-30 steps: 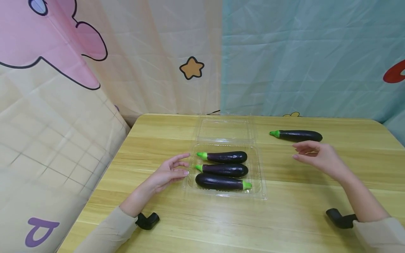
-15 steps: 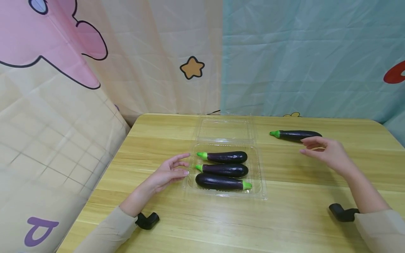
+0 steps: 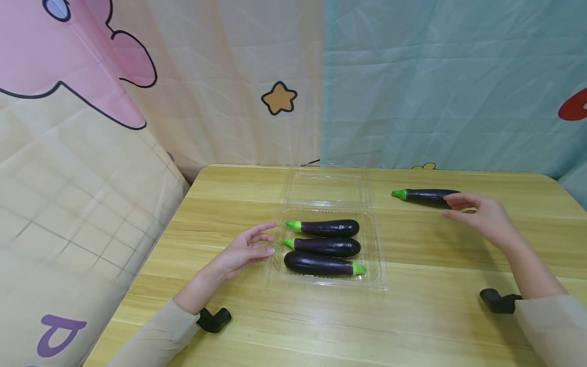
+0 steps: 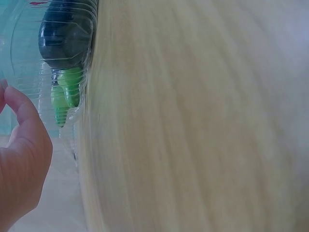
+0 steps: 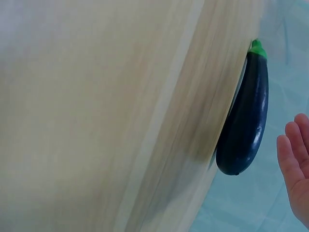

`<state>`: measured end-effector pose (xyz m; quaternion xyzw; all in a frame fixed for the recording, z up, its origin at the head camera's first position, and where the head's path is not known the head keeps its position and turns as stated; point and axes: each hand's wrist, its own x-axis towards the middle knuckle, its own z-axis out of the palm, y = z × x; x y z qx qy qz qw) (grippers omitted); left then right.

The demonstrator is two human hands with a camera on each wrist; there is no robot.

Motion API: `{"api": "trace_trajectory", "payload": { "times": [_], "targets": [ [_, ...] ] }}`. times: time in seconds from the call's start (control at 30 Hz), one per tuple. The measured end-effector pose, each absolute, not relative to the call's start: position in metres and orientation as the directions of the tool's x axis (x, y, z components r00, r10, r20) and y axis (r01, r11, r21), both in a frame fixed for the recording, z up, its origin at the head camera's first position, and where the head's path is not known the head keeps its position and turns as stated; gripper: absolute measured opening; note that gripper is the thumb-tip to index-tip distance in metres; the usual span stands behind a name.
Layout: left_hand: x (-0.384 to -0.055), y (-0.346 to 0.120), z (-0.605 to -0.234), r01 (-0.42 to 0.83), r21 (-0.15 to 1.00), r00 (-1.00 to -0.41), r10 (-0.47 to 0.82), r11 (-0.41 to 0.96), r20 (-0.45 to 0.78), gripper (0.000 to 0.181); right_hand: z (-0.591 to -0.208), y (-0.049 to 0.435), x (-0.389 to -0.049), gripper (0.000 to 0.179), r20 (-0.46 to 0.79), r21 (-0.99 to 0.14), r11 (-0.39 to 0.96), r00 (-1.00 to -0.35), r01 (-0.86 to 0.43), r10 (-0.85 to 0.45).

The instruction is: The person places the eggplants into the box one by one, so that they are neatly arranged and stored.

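Three eggplants (image 3: 325,247) are lined up in the clear box (image 3: 372,244), flanked by the loosely spread left hand (image 3: 243,252)! The right hand (image 3: 488,220), thumb and fingers parted, is poised near the lone eggplant (image 3: 424,197) on the tabletop (image 3: 426,306).

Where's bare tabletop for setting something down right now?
Bare table lies in front of the clear container, between the left sleeve and right sleeve. Another patch lies right of the container, bordered by the lone eggplant and right hand. Crowded: the container, three eggplants side by side, left hand at its left edge.
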<state>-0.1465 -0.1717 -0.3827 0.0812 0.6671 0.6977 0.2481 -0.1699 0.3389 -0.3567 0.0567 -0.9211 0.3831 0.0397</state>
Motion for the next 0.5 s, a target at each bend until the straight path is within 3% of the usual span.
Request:
{"api": "trace_trajectory", "payload": {
  "times": [0.5],
  "targets": [
    [-0.147, -0.172, -0.383, -0.236, 0.971, -0.861, 0.458, 0.028, -0.223, 0.067, -0.353, 0.349, -0.186, 0.059, 0.060, -0.671, 0.739, -0.997, -0.069, -0.038]
  ]
}}
